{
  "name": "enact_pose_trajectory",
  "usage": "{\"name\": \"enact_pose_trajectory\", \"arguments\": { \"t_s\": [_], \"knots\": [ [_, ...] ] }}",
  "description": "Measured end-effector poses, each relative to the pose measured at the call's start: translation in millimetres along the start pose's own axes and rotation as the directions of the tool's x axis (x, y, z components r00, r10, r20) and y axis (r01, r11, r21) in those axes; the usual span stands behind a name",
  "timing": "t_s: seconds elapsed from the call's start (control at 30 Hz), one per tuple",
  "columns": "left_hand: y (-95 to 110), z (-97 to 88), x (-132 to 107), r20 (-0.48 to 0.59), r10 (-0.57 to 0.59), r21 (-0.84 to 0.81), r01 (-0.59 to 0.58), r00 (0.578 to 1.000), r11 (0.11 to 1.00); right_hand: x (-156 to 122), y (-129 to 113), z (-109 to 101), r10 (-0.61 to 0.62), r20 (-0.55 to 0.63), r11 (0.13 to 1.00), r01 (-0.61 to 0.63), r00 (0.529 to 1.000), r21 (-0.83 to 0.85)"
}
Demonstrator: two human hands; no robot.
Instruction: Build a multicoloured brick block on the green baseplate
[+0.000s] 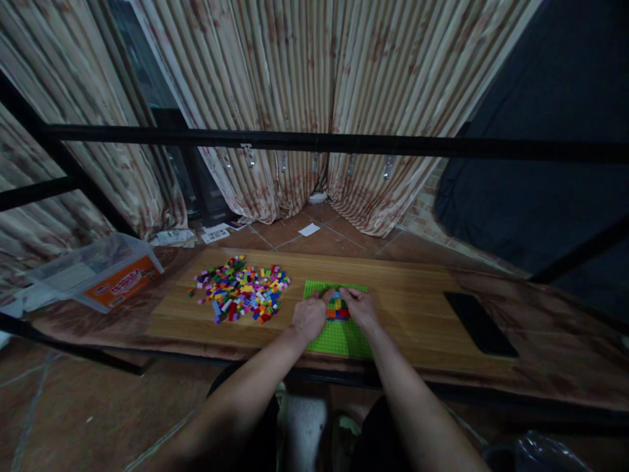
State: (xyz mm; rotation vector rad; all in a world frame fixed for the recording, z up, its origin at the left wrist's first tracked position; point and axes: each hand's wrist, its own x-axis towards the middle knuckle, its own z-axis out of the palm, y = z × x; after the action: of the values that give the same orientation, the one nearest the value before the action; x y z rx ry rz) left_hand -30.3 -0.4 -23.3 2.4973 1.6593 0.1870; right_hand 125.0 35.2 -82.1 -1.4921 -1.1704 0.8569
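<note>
A bright green studded baseplate (339, 344) lies on the wooden board in front of me. On it stands a small stack of coloured toy building bricks (338, 313), with red, orange and blue pieces low down and yellow, green and light blue ones higher. My left hand (311, 316) grips the stack from the left, its fingers bent inward. From the right, my right hand (360, 308) holds the stack's upper side with curled fingers. The fingertips of both hands partly cover the top bricks.
Loose coloured bricks (246, 292) are spread on the left of the wooden board (407, 308). A dark phone-like slab (480, 324) lies at the right. Farther left is a clear plastic box (105, 269) with an orange label. A black metal rail (295, 139) crosses behind the board.
</note>
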Motion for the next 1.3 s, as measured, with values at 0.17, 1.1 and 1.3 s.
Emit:
{"name": "enact_pose_trajectory", "arguments": {
  "t_s": [0.17, 1.1, 1.3],
  "knots": [
    [-33, -0.9, 1, -0.150, -0.237, -0.356, 0.171, 0.960, 0.918, 4, 1, -12, 0.057, -0.129, 0.995, -0.045, 0.990, 0.091],
    [-33, -0.5, 6, -0.167, -0.209, -0.517, 0.095, 0.964, 0.851, -18, -35, -14, -0.192, -0.115, 0.981, 0.194, 0.975, 0.005],
    [-28, -7.4, 0, -0.077, -0.072, -0.554, 0.017, 0.994, 0.832, -14, -30, -20, -0.183, -0.146, 0.982, 0.188, 0.972, 0.022]
  ]
}}
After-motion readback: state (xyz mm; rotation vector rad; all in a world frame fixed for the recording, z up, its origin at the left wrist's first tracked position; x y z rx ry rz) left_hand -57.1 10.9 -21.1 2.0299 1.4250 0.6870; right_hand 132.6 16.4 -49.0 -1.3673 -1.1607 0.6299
